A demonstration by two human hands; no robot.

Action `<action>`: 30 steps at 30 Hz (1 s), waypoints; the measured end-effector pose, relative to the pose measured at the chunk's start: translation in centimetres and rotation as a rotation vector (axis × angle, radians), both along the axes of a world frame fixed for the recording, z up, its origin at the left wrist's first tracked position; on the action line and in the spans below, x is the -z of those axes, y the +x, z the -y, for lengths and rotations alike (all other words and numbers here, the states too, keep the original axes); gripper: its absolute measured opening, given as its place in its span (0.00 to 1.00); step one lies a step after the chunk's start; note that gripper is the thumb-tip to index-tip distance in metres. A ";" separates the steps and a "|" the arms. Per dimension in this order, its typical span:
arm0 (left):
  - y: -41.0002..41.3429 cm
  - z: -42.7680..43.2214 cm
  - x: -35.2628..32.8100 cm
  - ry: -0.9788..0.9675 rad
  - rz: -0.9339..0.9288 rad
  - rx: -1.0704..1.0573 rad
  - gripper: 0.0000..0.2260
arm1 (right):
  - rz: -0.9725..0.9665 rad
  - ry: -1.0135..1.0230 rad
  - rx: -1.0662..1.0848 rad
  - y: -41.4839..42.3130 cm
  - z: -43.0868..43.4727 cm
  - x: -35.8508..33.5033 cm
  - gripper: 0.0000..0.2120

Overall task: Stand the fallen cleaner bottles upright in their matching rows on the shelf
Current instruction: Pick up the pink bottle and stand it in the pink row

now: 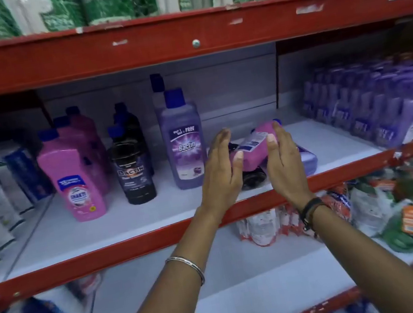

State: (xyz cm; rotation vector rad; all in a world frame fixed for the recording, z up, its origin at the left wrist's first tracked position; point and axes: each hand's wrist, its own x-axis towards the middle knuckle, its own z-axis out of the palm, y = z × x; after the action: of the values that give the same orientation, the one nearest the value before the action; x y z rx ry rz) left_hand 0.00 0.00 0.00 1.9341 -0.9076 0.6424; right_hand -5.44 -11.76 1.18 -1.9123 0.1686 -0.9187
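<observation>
- On the white shelf [117,219] with its red front edge, a row of pink bottles [74,179] stands upright at the left, blue caps up.
- Next to them stands a row of black bottles [134,173], also upright.
- Then a row of purple bottles [185,143], the front one reading "Bactin".
- The left hand [220,170] is open, fingers straight and together, its thumb touching the lower end of the fallen pink bottle [253,146].
- That bottle lies tilted on top of a fallen black bottle [253,177] and a fallen purple bottle [309,159], cap pointing back and right.
- The right hand [283,159] is open too, its thumb resting on the bottle's label; neither hand is closed around it.
- Far right, wrapped packs of purple bottles [383,103] fill the shelf.
</observation>
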 end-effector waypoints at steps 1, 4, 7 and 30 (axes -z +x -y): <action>0.4 0.8 0.3 -0.019 -0.074 0.004 0.23 | -0.020 0.049 0.008 0.7 0.6 0.1 0.28; 1.7 2.4 0.4 -0.009 -0.263 -0.042 0.22 | -0.133 0.101 0.027 2.6 2.0 0.2 0.29; 4.2 4.3 -1.4 0.025 -0.527 -0.095 0.20 | -0.216 0.072 0.105 5.0 3.8 0.4 0.27; 2.3 -2.2 -5.2 -0.306 -0.737 0.158 0.13 | 0.029 0.333 -0.253 2.0 -0.1 -0.5 0.17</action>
State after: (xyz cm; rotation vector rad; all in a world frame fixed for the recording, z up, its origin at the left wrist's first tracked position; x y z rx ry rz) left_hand 2.33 2.19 5.23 1.6091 -0.4486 -0.0474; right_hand -3.43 -11.63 1.71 -1.5694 0.0562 -0.6991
